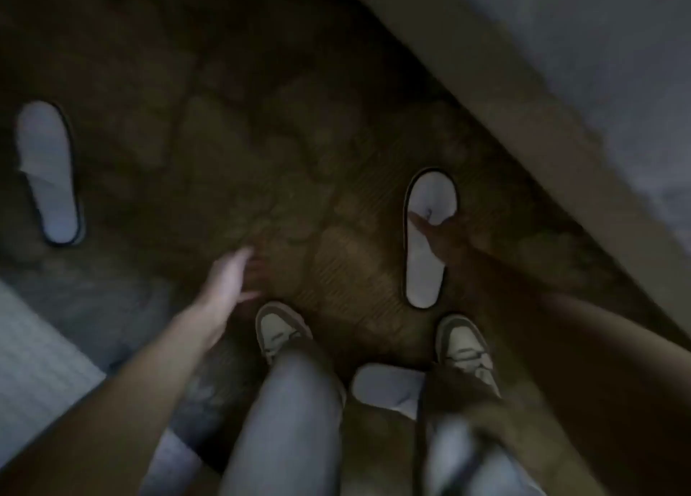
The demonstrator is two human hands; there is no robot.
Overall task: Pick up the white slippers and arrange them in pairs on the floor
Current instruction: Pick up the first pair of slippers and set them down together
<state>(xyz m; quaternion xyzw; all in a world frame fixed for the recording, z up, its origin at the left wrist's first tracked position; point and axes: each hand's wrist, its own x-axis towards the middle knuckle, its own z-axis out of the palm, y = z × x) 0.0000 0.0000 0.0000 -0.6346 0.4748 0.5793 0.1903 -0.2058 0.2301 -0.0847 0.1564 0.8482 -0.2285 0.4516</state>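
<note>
On a dim, brown patterned carpet [232, 166], seen from above, a person stands in grey trousers and two pale sneakers, the left sneaker [278, 331] and the right sneaker [465, 349]. Taking the right sneaker as landmark: a bed edge [523, 95] with pale bedding runs diagonally beyond it, toward the upper right. Far to its left, at the picture's lower left edge, lies a pale ribbed mat [33, 376].

Three white slippers with dark sole rims lie on the carpet. One slipper [426, 263] lies just ahead of the right sneaker, lengthwise, heel end nearest the shoe. The right hand [445, 233] reaches across its middle, fingers apart, thumb spread over the white upper; blur and shadow hide whether it touches. A second slipper [389, 387] lies just left of the right sneaker, between the two feet, partly covered by the trouser leg. The third slipper [48, 174] lies well apart, far to the left, alone.

The left hand [232, 278] hangs ahead of the left sneaker, fingers loosely apart, holding nothing.
</note>
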